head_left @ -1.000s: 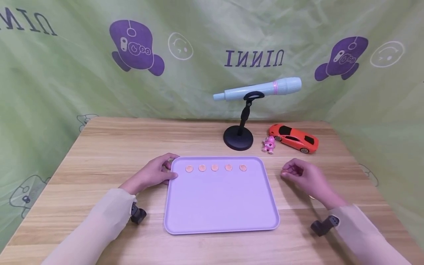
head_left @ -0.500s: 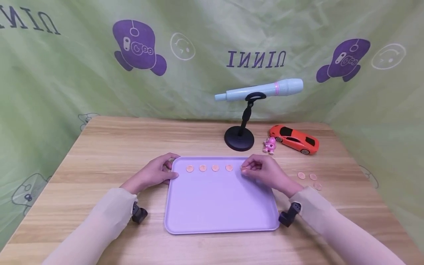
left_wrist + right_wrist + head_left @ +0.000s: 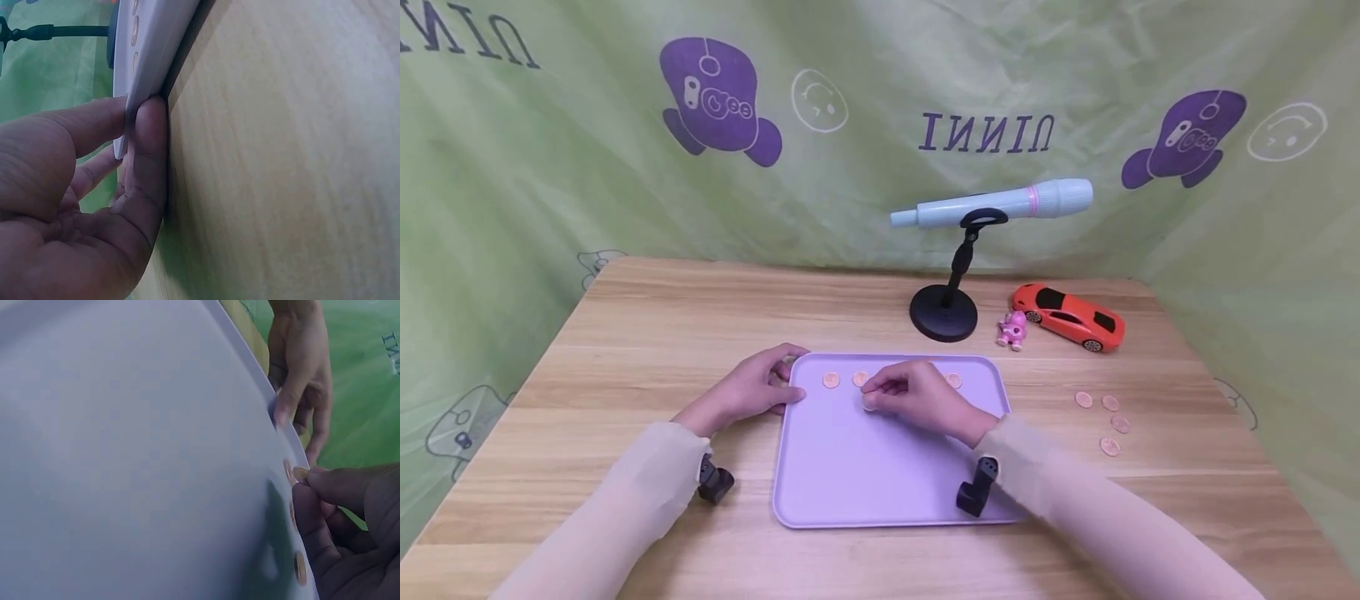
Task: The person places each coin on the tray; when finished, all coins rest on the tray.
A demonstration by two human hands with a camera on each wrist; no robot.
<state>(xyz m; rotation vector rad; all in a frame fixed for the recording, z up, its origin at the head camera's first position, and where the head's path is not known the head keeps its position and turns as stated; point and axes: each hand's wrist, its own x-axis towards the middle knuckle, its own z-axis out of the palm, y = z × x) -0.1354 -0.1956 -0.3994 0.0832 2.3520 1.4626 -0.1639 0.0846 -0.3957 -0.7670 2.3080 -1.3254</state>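
My left hand (image 3: 748,387) grips the left edge of a lilac tray (image 3: 850,483); in the left wrist view its thumb lies over the rim with a finger underneath. A row of copper-coloured coins lies along the tray's far side, among them the leftmost coin (image 3: 831,380) and the rightmost coin (image 3: 953,380); my right hand hides the middle of the row. Over the tray, just in front of that row, my right hand (image 3: 925,400) pinches a coin (image 3: 301,474) between thumb and finger.
Right of the tray, several loose coins (image 3: 1109,447) lie on the wooden table (image 3: 700,308). Behind stand a light-blue microphone (image 3: 992,206) on a black stand (image 3: 943,313), a small pink bear figure (image 3: 1012,331) and an orange toy car (image 3: 1069,317). A green curtain (image 3: 850,200) hangs at the back.
My right hand has come from the table right of the tray, across the row's right end, to the second coin from the left. My left hand keeps its grip on the tray.
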